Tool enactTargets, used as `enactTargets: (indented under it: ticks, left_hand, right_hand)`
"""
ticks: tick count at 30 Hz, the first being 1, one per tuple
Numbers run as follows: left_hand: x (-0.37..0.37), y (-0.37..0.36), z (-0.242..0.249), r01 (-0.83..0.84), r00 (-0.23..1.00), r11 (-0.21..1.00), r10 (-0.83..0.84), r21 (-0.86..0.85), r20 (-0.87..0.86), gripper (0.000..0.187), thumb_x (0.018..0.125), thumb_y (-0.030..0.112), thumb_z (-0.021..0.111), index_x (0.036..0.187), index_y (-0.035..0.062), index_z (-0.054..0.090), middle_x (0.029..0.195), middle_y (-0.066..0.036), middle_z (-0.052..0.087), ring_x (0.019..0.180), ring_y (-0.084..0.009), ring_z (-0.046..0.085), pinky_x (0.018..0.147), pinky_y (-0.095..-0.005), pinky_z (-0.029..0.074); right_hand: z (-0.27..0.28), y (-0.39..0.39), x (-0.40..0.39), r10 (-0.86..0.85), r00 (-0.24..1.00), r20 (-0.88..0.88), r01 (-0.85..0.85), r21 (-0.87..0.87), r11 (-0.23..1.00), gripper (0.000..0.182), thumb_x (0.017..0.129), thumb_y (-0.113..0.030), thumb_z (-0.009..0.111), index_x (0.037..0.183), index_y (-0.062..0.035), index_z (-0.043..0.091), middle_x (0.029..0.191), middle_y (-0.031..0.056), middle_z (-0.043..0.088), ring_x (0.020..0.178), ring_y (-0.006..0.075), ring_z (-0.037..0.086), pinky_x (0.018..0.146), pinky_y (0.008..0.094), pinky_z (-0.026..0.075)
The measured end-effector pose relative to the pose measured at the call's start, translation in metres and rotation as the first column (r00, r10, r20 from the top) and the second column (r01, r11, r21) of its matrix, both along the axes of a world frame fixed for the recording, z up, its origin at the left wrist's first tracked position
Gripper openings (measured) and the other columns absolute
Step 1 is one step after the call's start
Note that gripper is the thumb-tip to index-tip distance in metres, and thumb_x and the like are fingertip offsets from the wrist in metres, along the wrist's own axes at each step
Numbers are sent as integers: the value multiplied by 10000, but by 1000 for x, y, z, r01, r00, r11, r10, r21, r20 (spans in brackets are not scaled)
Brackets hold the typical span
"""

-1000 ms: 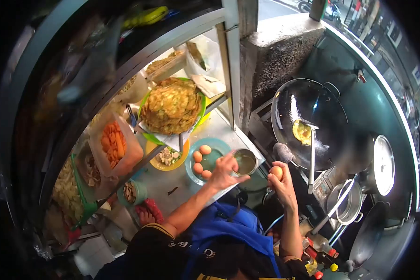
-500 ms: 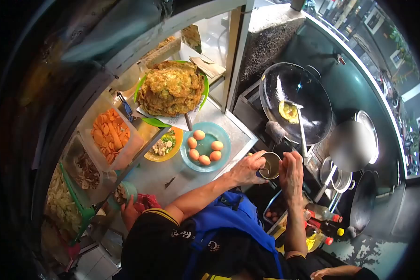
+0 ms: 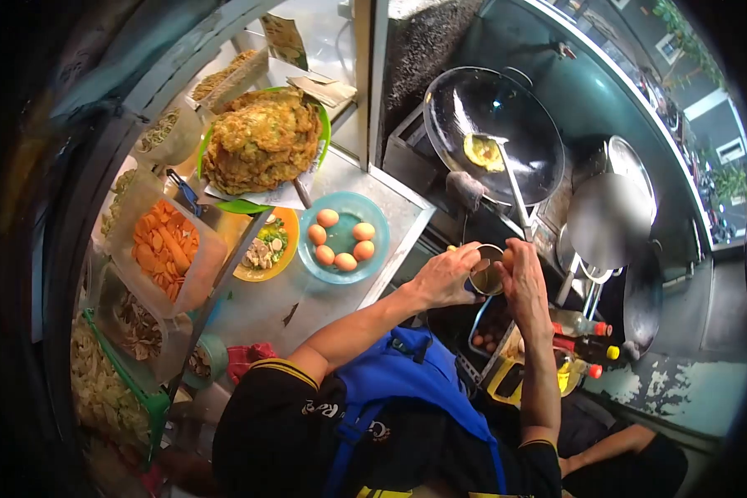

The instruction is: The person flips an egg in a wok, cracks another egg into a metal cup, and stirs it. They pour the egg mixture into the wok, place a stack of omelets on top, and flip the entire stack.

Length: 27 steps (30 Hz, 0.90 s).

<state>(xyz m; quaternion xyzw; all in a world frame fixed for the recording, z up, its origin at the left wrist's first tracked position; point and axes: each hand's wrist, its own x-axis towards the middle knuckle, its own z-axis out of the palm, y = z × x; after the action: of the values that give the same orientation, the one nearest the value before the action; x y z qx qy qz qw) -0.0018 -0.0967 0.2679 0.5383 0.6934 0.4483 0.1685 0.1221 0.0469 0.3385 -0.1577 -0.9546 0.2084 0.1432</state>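
My left hand (image 3: 445, 276) grips a small metal cup (image 3: 486, 274) by its side, held off the counter's right edge. My right hand (image 3: 520, 278) is curled over the cup's rim, fingers closed on an egg (image 3: 507, 261) that is mostly hidden by them. A blue bowl (image 3: 370, 214) with several brown eggs (image 3: 341, 237) sits on the steel counter (image 3: 261, 305) to the left of my hands. Beyond them a black wok (image 3: 491, 133) holds a small omelette (image 3: 483, 152) with a metal spatula (image 3: 513, 189) resting in it.
A green plate stacked with fritters (image 3: 261, 143) stands at the back left. Beside it are an orange dish of sliced food (image 3: 263, 249), a tub of orange crackers (image 3: 164, 248), sauce bottles (image 3: 585, 340) low right, and a pot lid (image 3: 606, 217).
My left hand lifted the metal cup off the counter and carried it right. My right hand brought the egg down to the cup's rim. The view swung left and down.
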Motion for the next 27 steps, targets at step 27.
enactTargets:
  ticks: [27]
  left_hand:
    - [103,73,48,329,944,943,-328,-52,25,627,578,245,895,975,45,452,1004,-133,566,939,-351,591,838,-435,498]
  right_hand:
    - [54,12,136,-284,933,222,288,16,957,363,955,-288,636,1172,-60,455,1015,194,549,917,411,613,770,484,500]
